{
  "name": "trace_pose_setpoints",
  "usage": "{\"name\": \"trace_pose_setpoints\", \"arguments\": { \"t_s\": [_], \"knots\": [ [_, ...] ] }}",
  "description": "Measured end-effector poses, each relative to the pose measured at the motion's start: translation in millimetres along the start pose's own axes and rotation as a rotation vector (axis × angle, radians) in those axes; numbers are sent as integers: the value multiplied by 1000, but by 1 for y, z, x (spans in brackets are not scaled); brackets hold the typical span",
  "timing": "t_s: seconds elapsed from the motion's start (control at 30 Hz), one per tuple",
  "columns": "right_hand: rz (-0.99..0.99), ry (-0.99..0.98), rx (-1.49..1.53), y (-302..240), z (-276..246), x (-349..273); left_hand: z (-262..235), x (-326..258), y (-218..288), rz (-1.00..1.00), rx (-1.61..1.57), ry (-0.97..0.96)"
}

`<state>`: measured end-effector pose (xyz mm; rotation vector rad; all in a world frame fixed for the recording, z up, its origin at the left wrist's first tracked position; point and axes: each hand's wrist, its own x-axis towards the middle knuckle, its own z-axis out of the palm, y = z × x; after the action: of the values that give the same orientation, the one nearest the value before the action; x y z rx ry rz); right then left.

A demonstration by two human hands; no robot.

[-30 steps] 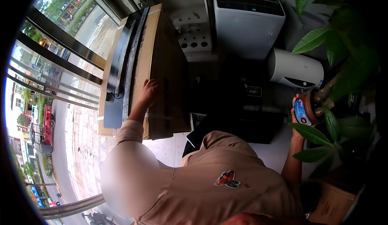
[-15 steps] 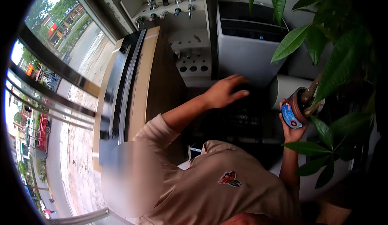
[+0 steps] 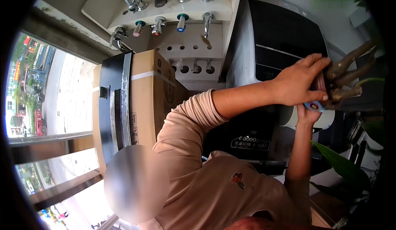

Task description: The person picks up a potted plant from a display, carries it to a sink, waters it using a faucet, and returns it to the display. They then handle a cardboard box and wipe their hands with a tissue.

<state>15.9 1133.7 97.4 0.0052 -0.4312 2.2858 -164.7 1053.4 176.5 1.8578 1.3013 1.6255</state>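
My left hand (image 3: pixel 299 85) reaches across to the right and closes over a small round object with a blue rim (image 3: pixel 315 105), fingers on top and thumb below. It presses against the brown stems of a potted plant (image 3: pixel 346 65). My right hand (image 3: pixel 308 113) comes up from below and grips the same round object from underneath; most of the object is hidden by both hands. My beige sleeves and shirt fill the lower middle.
A tall cardboard box with a black strip (image 3: pixel 150 89) stands at the left beside a window (image 3: pixel 37 89). A white board of sample taps (image 3: pixel 169 7) is behind it. A white appliance with a dark panel (image 3: pixel 280 40), a black box (image 3: pixel 249 139) and green leaves (image 3: pixel 342 168) crowd the right.
My left hand left the cardboard box, swung right across the view and landed on the round object at the plant stems. The right hand kept hold of it and the view shifted.
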Motion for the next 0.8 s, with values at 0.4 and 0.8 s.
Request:
{"name": "trace_pose_setpoints", "arguments": {
  "t_s": [0.4,0.8],
  "knots": [
    [225,-59,219,39,9,149,-190,-130,-126,-332,803,-28],
    [188,-105,211,52,21,146,-278,-267,-116,-682,1287,-27]
  ]
}}
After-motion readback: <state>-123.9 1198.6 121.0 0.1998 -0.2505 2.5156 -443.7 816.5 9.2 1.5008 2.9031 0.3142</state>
